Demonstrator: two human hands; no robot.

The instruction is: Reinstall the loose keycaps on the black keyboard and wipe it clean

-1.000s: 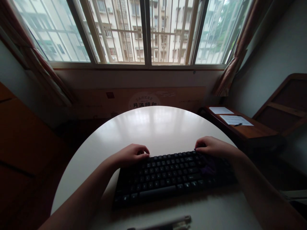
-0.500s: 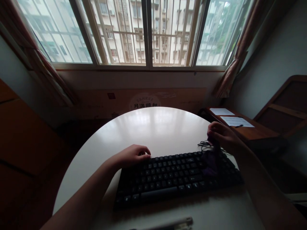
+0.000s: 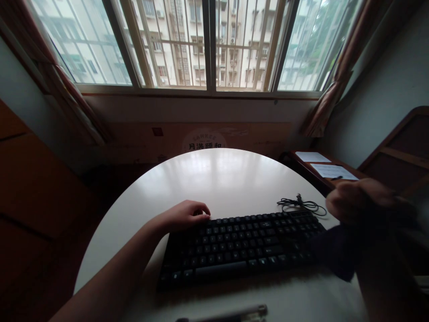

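Note:
A black keyboard [image 3: 234,245] lies at a slight slant on the white table [image 3: 140,192]. My left hand [image 3: 187,215] rests on its far left corner, with curled fingers gripping the back edge. To the right of the keyboard, my right hand [image 3: 350,200] is raised and closed, blurred by motion. From it hangs a dark purplish cloth [image 3: 335,252], which covers the keyboard's right end. The keyboard's black cable [image 3: 303,205] lies in loose coils behind its far right part, with the plug pointing up.
Pens or similar slim items [image 3: 234,314] lie at the table's near edge. A brown side table [image 3: 338,183] at the right bears sheets of paper [image 3: 335,171] and a black pen [image 3: 337,178]. A barred window [image 3: 211,44] and curtains stand beyond.
My right hand has swept right and toward me with the cloth, off the cable and the keyboard's right part. My left hand has stayed on the keyboard corner.

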